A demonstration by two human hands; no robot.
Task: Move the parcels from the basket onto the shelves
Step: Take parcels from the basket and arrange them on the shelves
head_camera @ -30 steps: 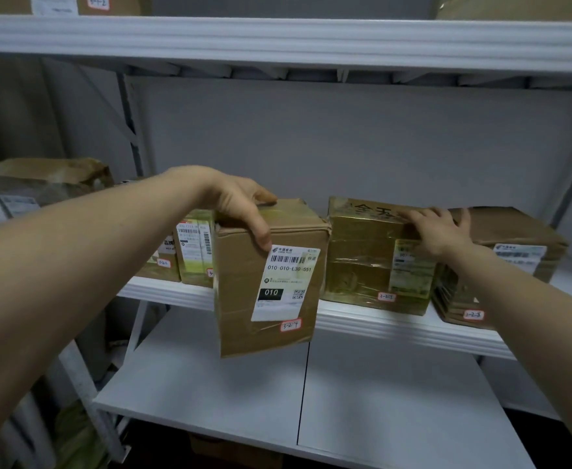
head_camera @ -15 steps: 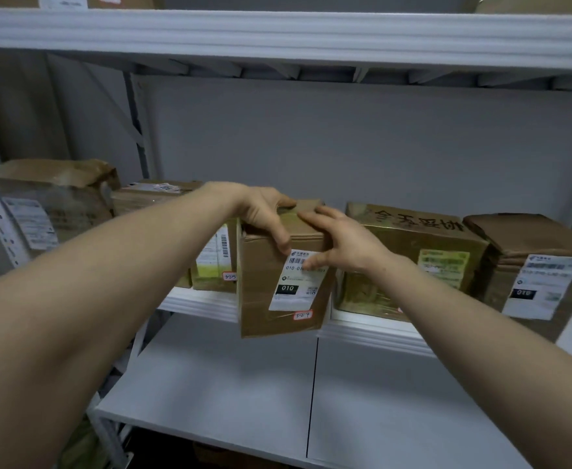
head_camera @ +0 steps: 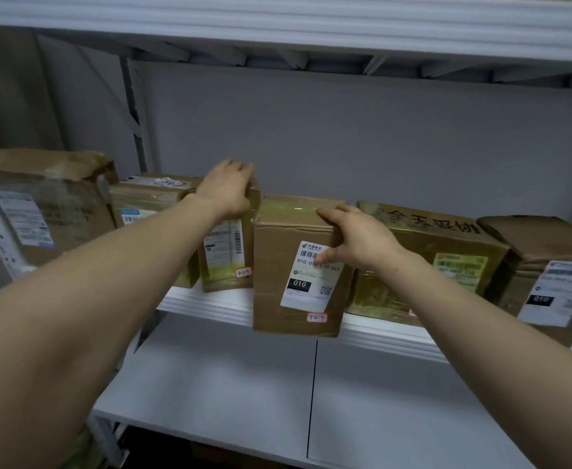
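Shelf (head_camera: 210, 304) — parcel (head_camera: 274, 265) in right hand (head_camera: 362, 242)

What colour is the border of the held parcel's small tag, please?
Red; the tag shows best in the head view.

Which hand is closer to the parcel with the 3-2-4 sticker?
Right. The right hand grips the 3-2-4 parcel at a top corner; the left hand rests on top of the neighbouring parcel beside it.

wall (head_camera: 345, 130): grey, plain | green item (head_camera: 83, 450): bottom-left, unclear
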